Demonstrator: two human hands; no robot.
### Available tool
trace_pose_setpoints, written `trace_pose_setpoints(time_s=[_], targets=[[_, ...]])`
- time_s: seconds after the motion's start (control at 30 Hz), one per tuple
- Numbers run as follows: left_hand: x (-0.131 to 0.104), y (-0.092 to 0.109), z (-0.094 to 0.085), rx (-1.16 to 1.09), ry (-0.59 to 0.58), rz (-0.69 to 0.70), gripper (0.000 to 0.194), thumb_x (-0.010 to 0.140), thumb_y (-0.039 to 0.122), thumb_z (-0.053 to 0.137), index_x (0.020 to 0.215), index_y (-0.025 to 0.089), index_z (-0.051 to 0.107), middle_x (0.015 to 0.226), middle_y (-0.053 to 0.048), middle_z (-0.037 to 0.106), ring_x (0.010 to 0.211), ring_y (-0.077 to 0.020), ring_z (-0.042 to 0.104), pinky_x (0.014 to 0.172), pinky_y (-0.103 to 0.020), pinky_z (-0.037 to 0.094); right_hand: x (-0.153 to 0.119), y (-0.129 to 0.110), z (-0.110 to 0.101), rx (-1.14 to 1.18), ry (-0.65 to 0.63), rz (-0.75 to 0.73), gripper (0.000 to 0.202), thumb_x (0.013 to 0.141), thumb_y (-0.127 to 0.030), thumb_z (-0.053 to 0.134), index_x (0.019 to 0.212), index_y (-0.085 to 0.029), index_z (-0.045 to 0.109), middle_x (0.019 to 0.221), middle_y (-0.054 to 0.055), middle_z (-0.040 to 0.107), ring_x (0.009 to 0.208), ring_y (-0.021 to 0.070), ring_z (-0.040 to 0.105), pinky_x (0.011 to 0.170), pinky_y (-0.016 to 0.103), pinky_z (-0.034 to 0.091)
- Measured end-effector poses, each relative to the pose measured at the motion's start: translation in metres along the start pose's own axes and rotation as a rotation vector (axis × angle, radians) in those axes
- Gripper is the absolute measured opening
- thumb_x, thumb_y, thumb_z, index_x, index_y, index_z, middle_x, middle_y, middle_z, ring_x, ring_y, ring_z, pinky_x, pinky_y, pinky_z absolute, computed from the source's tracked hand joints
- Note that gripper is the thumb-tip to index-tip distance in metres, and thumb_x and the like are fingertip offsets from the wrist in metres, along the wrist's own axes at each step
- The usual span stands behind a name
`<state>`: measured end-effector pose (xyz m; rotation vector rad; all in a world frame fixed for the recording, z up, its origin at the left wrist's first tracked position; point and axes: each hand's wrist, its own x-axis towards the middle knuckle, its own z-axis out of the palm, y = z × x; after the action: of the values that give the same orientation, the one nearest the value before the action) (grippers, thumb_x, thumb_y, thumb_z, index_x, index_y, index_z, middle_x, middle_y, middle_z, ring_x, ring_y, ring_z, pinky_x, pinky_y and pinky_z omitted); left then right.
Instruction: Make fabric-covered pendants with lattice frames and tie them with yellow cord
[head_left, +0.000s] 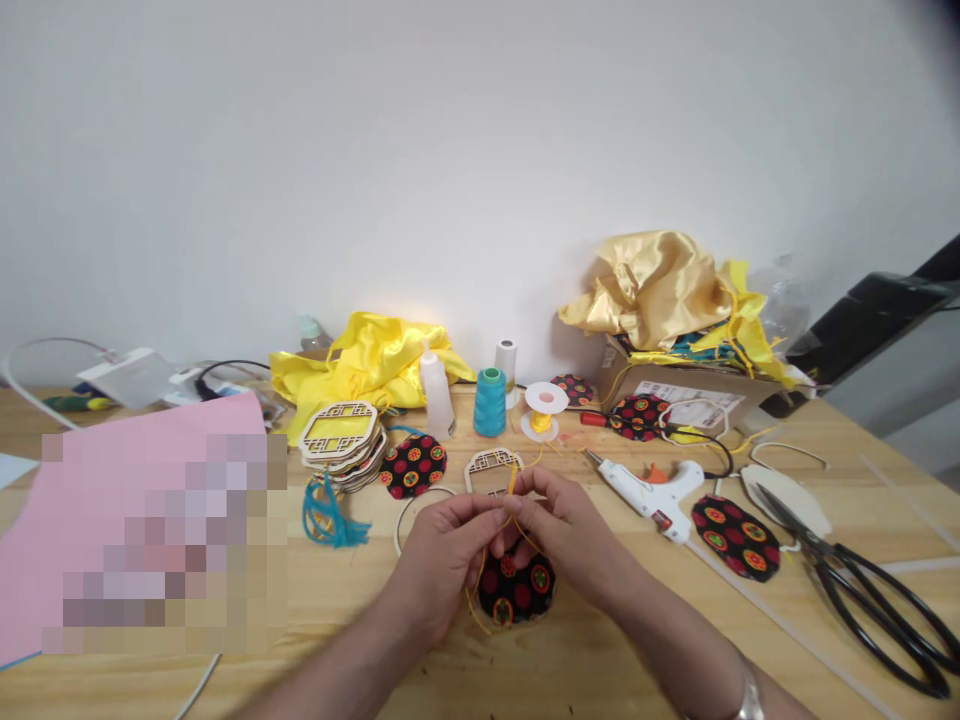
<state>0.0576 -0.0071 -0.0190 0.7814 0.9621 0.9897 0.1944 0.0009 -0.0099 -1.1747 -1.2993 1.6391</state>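
My left hand (pixel 454 545) and my right hand (pixel 564 525) meet above the middle of the table, thumbs and fingertips pinched close together. Between them runs a thin yellow cord (pixel 513 482); a loose end hangs down past my left fingers. Partly hidden under my hands lies a black fabric disc (pixel 517 592) with red and orange flower dots. Just beyond my fingertips is a pale wooden lattice frame (pixel 493 463), its lower part covered by my hands. Whether the cord is fixed to the frame cannot be made out.
A white glue gun (pixel 646 492) and large black scissors (pixel 855 590) lie to the right. Behind my hands stand a blue thread cone (pixel 491 403), a spool of yellow cord (pixel 541 412) and a squeeze bottle (pixel 436 392). Stacked lattice frames (pixel 341 440) and a blue tassel (pixel 332 520) are at left.
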Motion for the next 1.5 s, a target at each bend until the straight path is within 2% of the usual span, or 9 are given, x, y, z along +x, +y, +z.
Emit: trace_pose_setpoints(time_s=[0.1,0.27,0.4,0.6,0.87,0.97,1.07,1.27,1.5], targets=[[-0.001,-0.001,-0.001,0.08,0.005,-0.027,0.015,0.071,0.027,0.068,0.073,0.012,0.068,0.049,0.003,0.054,0.041,-0.0037,0.041,0.04,-0.016,0.024,0.0,-0.002,-0.002,-0.205,0.085,-0.075,0.014,0.08,-0.024,0.049,0.068,-0.018,0.047,0.051,-0.005,0.047,0.046,0.0087,0.042,0.044,0.02,0.033],[-0.002,0.001,-0.002,0.185,0.004,-0.069,0.021,0.071,0.033,0.067,0.075,0.013,0.067,0.048,0.005,0.052,0.035,-0.0016,0.026,0.037,-0.018,0.012,0.0,-0.003,-0.006,-0.377,0.192,-0.147,0.019,0.079,-0.022,0.051,0.061,-0.016,0.049,0.057,-0.003,0.046,0.056,0.0097,0.041,0.053,0.021,0.033],[-0.003,0.005,0.0,0.274,0.003,-0.07,0.023,0.072,0.035,0.065,0.075,0.012,0.066,0.048,0.005,0.051,0.037,-0.0025,0.027,0.037,-0.018,0.014,0.0,-0.001,-0.007,-0.407,0.204,-0.166,0.02,0.079,-0.022,0.051,0.06,-0.017,0.048,0.055,-0.004,0.044,0.055,0.0098,0.039,0.052,0.022,0.032],[-0.005,0.01,0.002,0.422,-0.017,0.009,0.023,0.074,0.032,0.063,0.061,0.013,0.063,0.051,0.002,0.054,0.047,-0.0068,0.041,0.047,-0.019,0.03,0.0,-0.001,-0.008,-0.4,0.206,-0.166,0.021,0.078,-0.022,0.05,0.058,-0.018,0.045,0.053,-0.005,0.042,0.053,0.0095,0.037,0.05,0.022,0.03],[-0.003,0.005,0.0,0.272,-0.03,-0.016,0.028,0.073,0.033,0.063,0.054,0.013,0.059,0.047,0.004,0.049,0.043,-0.0055,0.031,0.044,-0.021,0.02,0.001,-0.001,-0.013,-0.243,0.077,-0.086,0.021,0.081,-0.03,0.048,0.065,-0.017,0.053,0.052,-0.006,0.041,0.048,0.0083,0.035,0.046,0.021,0.029],[-0.002,0.005,0.0,0.212,-0.022,-0.024,0.025,0.072,0.033,0.066,0.057,0.013,0.061,0.048,0.004,0.049,0.044,-0.0054,0.032,0.044,-0.02,0.02,0.0,-0.001,-0.015,-0.226,0.031,-0.045,0.015,0.078,-0.028,0.052,0.071,-0.016,0.057,0.056,-0.004,0.047,0.05,0.0084,0.039,0.048,0.021,0.031],[-0.002,0.005,0.0,0.196,-0.016,-0.019,0.023,0.071,0.031,0.066,0.058,0.013,0.062,0.048,0.003,0.05,0.046,-0.006,0.035,0.046,-0.02,0.023,0.0,-0.003,-0.015,-0.268,0.076,-0.047,0.009,0.073,-0.023,0.056,0.07,-0.015,0.059,0.059,-0.003,0.051,0.053,0.0092,0.042,0.051,0.021,0.033],[-0.004,0.006,0.001,0.286,-0.004,-0.03,0.027,0.073,0.034,0.065,0.055,0.013,0.06,0.044,0.005,0.045,0.041,-0.0046,0.026,0.042,-0.021,0.016,-0.002,-0.008,-0.014,-0.418,0.097,-0.102,0.012,0.074,-0.018,0.052,0.064,-0.015,0.057,0.059,-0.002,0.051,0.058,0.0112,0.044,0.057,0.023,0.035],[-0.004,0.006,0.001,0.275,0.008,-0.015,0.021,0.071,0.033,0.067,0.062,0.014,0.065,0.051,0.002,0.055,0.048,-0.0074,0.042,0.048,-0.019,0.03,-0.003,-0.007,-0.015,-0.519,0.07,-0.142,0.015,0.079,-0.019,0.047,0.065,-0.017,0.051,0.062,-0.001,0.051,0.062,0.0131,0.045,0.058,0.025,0.035]])
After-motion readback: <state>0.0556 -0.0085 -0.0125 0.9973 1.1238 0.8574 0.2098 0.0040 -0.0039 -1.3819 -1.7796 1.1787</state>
